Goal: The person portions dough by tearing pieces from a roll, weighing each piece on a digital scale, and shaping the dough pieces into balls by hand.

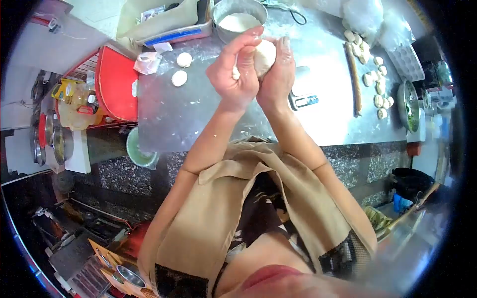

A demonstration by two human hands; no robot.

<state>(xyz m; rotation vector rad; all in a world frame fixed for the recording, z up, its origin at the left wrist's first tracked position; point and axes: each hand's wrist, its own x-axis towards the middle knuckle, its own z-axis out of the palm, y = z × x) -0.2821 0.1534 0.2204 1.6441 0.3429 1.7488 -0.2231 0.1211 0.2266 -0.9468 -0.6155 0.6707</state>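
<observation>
Above the metal table, a ball of white dough [265,57] is cupped between both of my hands. My left hand [231,74] curls round its left side, and a bit of white dough shows by the palm. My right hand [279,74] closes on the ball from the right, thumb pointing up. Flour marks the fingers. Just beyond my hands stands a metal pot [233,34] with white flour in it. Two round dough pieces [181,69] lie on the table to the left.
A rolling pin [355,79] lies on the metal table [198,129] beside several small dough pieces [380,87]. A dark-and-white device [304,101] is right of my hands. On the right edge sits a metal bowl of greens [410,106]; a red-lidded bin [115,82] stands left.
</observation>
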